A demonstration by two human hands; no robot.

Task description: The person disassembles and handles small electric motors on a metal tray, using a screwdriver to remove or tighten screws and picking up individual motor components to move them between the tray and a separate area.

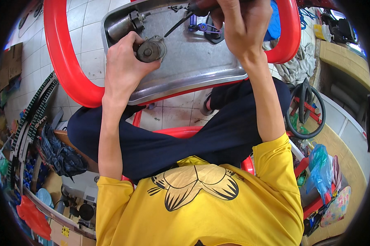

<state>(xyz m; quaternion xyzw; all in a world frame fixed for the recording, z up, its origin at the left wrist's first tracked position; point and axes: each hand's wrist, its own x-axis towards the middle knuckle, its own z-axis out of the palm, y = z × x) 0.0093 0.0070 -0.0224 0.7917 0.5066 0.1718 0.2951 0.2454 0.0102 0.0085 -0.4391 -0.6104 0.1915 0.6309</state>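
Note:
My left hand [125, 61] is closed around a round grey metal motor part [149, 51], thumb and fingers on either side of it, over the left half of a metal tray [185, 80]. A screwdriver [179, 24] slants down from my right hand [246, 28], which is wrapped round its dark handle. Its tip is at the edge of the motor part; whether they touch, I cannot tell. Just beyond my left hand, a metal cylindrical housing [121, 28] lies in the tray. Between the screwdriver and my right hand is a small purple-and-black object [203, 27].
Several small dark screws [175, 8] lie at the tray's far side. A red plastic chair frame [62, 49] surrounds the tray. To the right are a grey cloth [298, 61], a black hose loop [322, 110] and a blue plastic bag [319, 168]. A dark bundle [62, 151] sits at left.

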